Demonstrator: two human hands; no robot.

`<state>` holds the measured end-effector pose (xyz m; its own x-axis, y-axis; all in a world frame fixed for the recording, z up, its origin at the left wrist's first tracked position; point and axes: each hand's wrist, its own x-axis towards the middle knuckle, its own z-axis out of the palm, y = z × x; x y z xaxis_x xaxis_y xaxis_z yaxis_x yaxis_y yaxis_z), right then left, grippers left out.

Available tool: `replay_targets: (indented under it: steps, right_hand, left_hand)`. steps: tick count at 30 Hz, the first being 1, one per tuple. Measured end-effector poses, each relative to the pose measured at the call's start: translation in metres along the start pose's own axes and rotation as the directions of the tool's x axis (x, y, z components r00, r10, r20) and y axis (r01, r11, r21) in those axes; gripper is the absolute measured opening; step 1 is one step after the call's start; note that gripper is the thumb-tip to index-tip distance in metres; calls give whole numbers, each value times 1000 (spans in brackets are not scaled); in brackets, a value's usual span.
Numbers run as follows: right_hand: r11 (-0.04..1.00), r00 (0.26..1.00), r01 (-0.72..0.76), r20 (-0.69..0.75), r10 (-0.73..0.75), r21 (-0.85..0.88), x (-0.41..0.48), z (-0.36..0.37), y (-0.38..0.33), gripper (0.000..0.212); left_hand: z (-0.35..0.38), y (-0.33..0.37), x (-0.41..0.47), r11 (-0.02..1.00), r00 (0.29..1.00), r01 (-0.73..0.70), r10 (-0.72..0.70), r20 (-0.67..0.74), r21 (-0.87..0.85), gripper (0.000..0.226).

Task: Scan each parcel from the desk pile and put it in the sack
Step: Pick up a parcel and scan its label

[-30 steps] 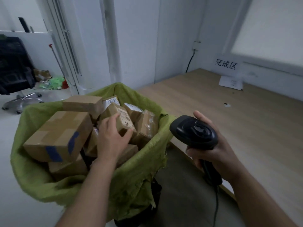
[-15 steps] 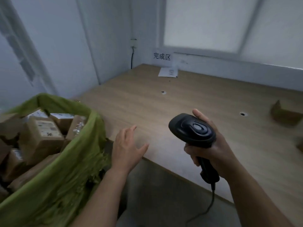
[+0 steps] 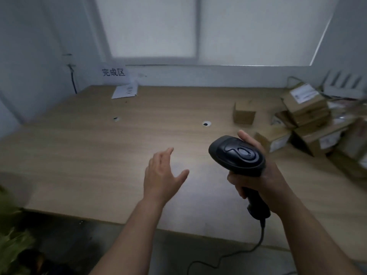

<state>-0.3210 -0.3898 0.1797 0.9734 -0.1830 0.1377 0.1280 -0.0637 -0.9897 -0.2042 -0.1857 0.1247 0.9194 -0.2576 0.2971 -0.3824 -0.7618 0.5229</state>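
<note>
My right hand (image 3: 258, 175) grips the handle of a black barcode scanner (image 3: 237, 157), held above the wooden desk (image 3: 99, 155) with its cable hanging off the front edge. My left hand (image 3: 161, 173) hovers empty over the desk's middle, fingers spread. A pile of brown cardboard parcels (image 3: 309, 124) with white labels lies at the desk's right end. One small box (image 3: 244, 114) stands apart, left of the pile. Only a strip of the green sack (image 3: 10, 245) shows at the bottom left.
A paper sign with printed characters (image 3: 113, 73) leans on the wall at the back left, with a white sheet (image 3: 125, 91) lying below it. Two round cable holes (image 3: 206, 124) sit in the desk top. A window fills the back wall.
The view has swung right from the sack to the desk. My left hand let go of a parcel in the sack and moved out over the desk; the parcel pile came into view.
</note>
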Motion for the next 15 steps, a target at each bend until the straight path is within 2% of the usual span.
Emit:
replay_targets:
  steps: [8, 12, 15]
  right_hand:
    - [1000, 980, -13, -201, 8, -23, -10, -87, -1, 101]
    - [1000, 972, 2, -233, 2, 20, -1, -121, -6, 98]
    - [1000, 969, 19, -246, -21, -12, 17, -145, -8, 98]
  left_hand:
    - [66, 71, 39, 987, 986, -148, 153, 67, -64, 76]
    - [92, 101, 67, 976, 974, -201, 209, 87, -87, 76]
    - [110, 121, 95, 968, 966, -233, 242, 92, -99, 77]
